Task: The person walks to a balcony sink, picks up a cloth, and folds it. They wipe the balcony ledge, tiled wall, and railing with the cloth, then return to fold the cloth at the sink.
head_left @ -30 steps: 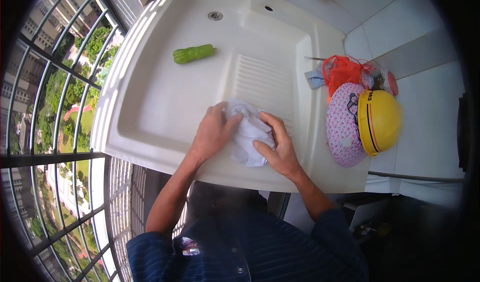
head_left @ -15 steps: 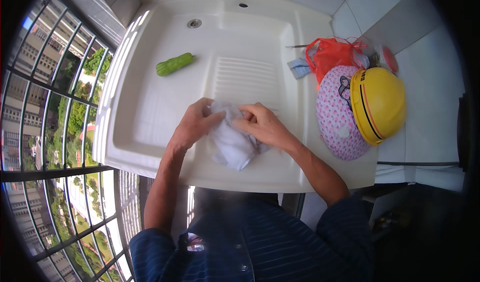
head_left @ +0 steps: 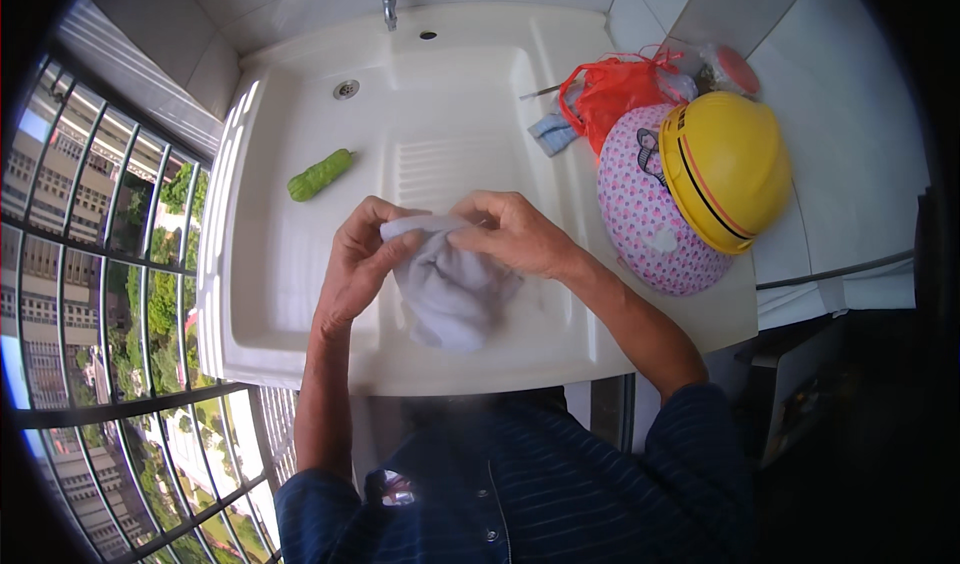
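A piece of soft white cloth point(head_left: 450, 299) hangs bunched over the near part of the white washing sink point(head_left: 300, 349). My left hand point(head_left: 365, 249) pinches its upper left edge between thumb and fingers. Opposite it, my right hand point(head_left: 510, 232) grips the upper right edge in the same way. Between the two hands the rim of the cloth is stretched, and folds sink toward its middle. Its lower part droops near the sink's front edge and is a little blurred.
A lumpy green gourd-like vegetable point(head_left: 320, 175) lies in the basin beyond my left hand. Past it are a drain point(head_left: 346, 89) and a tap point(head_left: 391, 4). At right sit a yellow hard hat point(head_left: 728, 172), a pink patterned cloth hat point(head_left: 650, 209) and a red plastic bag point(head_left: 615, 94). Window bars point(head_left: 110, 344) line the left.
Both hands have lifted the cloth's upper edge and spread it, so a rim now shows between them. The whole view has also shifted, with the sink lying further left.
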Demonstrator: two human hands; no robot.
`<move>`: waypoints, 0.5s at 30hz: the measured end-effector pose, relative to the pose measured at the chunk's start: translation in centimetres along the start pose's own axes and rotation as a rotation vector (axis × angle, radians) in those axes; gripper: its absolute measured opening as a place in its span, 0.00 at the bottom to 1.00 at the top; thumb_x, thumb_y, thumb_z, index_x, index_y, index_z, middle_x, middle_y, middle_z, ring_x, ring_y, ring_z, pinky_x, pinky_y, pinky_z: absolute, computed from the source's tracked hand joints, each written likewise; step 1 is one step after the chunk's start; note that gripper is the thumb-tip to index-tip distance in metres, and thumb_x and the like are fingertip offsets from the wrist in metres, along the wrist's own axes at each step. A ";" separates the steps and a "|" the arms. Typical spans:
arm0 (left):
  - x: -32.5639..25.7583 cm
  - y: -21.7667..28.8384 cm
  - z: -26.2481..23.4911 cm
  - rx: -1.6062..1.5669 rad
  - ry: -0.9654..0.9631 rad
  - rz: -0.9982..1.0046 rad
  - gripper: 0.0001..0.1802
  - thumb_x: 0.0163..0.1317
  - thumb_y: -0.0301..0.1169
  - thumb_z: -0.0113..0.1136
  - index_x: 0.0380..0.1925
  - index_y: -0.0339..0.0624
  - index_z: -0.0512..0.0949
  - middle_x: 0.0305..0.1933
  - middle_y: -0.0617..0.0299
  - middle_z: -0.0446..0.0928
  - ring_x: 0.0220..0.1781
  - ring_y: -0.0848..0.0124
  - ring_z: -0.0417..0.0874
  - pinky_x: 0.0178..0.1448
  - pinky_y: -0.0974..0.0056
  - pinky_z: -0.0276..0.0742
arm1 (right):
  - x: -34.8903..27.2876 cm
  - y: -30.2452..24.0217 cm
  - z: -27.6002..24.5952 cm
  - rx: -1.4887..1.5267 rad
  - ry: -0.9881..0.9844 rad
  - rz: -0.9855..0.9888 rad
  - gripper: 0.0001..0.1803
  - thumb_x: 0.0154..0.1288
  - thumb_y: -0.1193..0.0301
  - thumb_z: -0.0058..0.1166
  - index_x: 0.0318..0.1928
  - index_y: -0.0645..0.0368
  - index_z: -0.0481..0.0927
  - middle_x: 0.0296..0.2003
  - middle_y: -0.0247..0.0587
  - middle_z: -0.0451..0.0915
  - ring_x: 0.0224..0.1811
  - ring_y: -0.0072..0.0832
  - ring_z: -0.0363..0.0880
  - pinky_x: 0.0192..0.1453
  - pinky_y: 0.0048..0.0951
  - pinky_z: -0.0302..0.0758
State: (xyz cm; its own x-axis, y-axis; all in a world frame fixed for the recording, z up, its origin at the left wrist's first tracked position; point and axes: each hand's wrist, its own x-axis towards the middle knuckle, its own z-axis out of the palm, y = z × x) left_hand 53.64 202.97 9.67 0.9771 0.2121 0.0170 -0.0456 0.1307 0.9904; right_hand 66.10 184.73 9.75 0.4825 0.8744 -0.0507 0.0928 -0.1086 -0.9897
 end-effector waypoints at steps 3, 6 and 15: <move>0.1 0.5 -0.3 -0.028 0.032 0.087 0.05 0.64 0.23 0.60 0.34 0.41 0.72 0.33 0.70 0.76 0.35 0.83 0.74 0.38 0.74 0.72 | 0.1 -1.5 -0.4 0.177 -0.008 0.051 0.13 0.66 0.72 0.56 0.48 0.68 0.77 0.34 0.34 0.80 0.36 0.19 0.77 0.43 0.25 0.75; 0.2 0.4 -0.5 -0.015 0.039 0.132 0.07 0.63 0.22 0.60 0.33 0.42 0.70 0.32 0.70 0.74 0.35 0.84 0.73 0.37 0.75 0.71 | 0.5 -2.0 -0.4 0.132 0.024 -0.044 0.11 0.70 0.71 0.51 0.47 0.65 0.78 0.36 0.31 0.80 0.36 0.13 0.75 0.40 0.18 0.72; -0.1 1.8 -0.4 0.046 0.036 0.165 0.19 0.54 0.28 0.71 0.43 0.37 0.74 0.36 0.66 0.77 0.38 0.78 0.76 0.48 0.70 0.75 | 1.8 -7.2 -0.9 0.130 0.016 -0.050 0.12 0.71 0.69 0.50 0.46 0.67 0.77 0.35 0.31 0.77 0.38 0.15 0.72 0.44 0.20 0.72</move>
State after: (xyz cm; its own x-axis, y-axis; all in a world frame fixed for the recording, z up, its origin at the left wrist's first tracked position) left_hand 53.37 203.60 11.41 0.9491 0.2613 0.1756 -0.1941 0.0466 0.9799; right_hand 67.05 186.63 16.88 0.4943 0.8693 0.0007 0.0044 -0.0017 -1.0000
